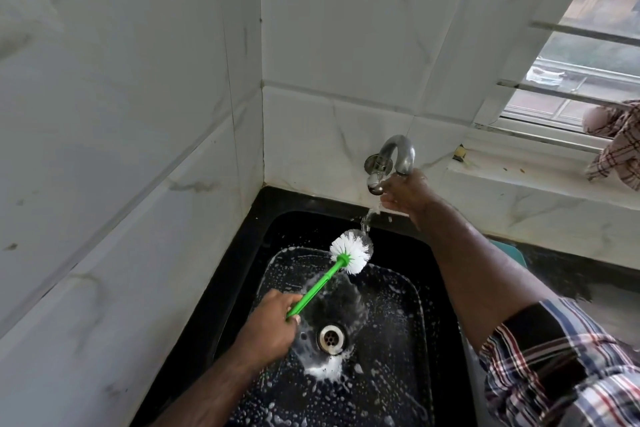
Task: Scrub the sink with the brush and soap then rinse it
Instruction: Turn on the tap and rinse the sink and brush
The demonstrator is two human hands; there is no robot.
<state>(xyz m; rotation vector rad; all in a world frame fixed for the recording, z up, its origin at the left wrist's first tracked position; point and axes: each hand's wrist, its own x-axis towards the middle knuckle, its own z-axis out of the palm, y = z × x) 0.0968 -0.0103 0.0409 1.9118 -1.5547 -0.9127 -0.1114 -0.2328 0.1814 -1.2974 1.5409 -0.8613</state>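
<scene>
A black sink (420, 340) fills the lower middle, its floor flecked with white suds around the metal drain (331, 338). My left hand (273, 322) grips the green handle of a brush (348, 253) and holds its white bristle head up under the running water. My right hand (405, 194) is held directly under the spout of the chrome tap (394, 158) on the back wall, palm up with the fingers relaxed. Water spills off that hand and falls onto the bristles.
White marble-look tiled walls meet in a corner close behind and left of the sink. A tiled ledge (519, 198) runs to the right below a barred window (588, 55), with a checked cloth (620, 146) lying on it.
</scene>
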